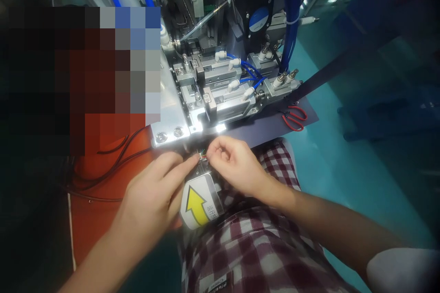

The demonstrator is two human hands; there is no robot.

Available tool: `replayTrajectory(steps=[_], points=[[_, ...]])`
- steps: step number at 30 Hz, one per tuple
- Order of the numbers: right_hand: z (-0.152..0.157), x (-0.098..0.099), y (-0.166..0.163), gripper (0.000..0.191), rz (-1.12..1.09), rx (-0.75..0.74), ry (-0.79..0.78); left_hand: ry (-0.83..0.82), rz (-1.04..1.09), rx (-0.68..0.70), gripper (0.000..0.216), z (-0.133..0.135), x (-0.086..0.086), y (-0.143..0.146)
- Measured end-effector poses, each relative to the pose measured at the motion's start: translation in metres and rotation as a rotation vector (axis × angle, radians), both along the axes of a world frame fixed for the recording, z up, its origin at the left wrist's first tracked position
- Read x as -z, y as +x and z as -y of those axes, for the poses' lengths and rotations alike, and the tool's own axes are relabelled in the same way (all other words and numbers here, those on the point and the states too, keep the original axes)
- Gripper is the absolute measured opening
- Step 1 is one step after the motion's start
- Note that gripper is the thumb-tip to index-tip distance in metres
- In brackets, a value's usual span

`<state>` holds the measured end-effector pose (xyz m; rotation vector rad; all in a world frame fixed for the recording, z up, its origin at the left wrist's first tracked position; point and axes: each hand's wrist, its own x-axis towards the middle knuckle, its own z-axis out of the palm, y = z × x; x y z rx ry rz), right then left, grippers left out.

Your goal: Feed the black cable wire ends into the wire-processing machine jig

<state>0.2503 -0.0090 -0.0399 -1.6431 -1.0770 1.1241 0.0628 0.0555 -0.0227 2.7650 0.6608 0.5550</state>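
Observation:
My left hand (154, 187) reaches in from the lower left, its index finger stretched out to a tiny whitish part with thin coloured wires (202, 154). The fingertip touches or nearly touches that part; the thumb is mostly hidden. On the other side, my right hand (233, 162) is closed in a pinch at the red strand of these wires. The wires are too small to follow further. Just below lies a small metal fixture (203, 169), and nearer to me a white plate with a yellow arrow (197, 201) slopes towards my lap.
Ahead stands a machine with metal cylinders (227, 96) and blue air tubes (290, 23). Red-handled snips (294, 118) lie on the dark board (271, 130) to the right. Black cables (113, 169) cross the orange surface (103, 224) at the left. A blurred-out area covers the upper left.

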Motion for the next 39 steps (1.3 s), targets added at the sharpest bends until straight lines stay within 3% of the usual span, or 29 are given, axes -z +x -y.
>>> replayTrajectory(steps=[3,15,21,25,29,33,39], points=[[0.004,-0.002,0.003,0.007,-0.209,0.081,-0.171,-0.009,-0.014,-0.008,0.026,0.0,0.0,-0.001],[-0.003,-0.007,-0.008,0.018,-0.403,0.116,-0.228,-0.02,-0.004,-0.011,0.027,-0.001,0.002,-0.002],[0.003,-0.004,-0.005,0.015,-0.258,0.062,-0.181,-0.029,0.004,-0.011,0.026,-0.001,0.003,-0.001],[0.011,-0.002,-0.004,0.008,0.112,0.098,0.11,-0.047,0.021,-0.048,0.03,0.001,0.004,-0.001],[0.011,-0.004,-0.008,0.012,0.322,0.005,0.299,-0.054,0.038,-0.068,0.029,0.003,0.003,0.0],[0.008,-0.005,-0.008,0.006,0.394,-0.028,0.33,-0.077,0.042,-0.073,0.029,0.003,0.004,-0.001],[0.01,-0.001,-0.005,0.011,0.381,-0.003,0.306,-0.096,0.04,-0.064,0.026,0.002,0.004,-0.002]])
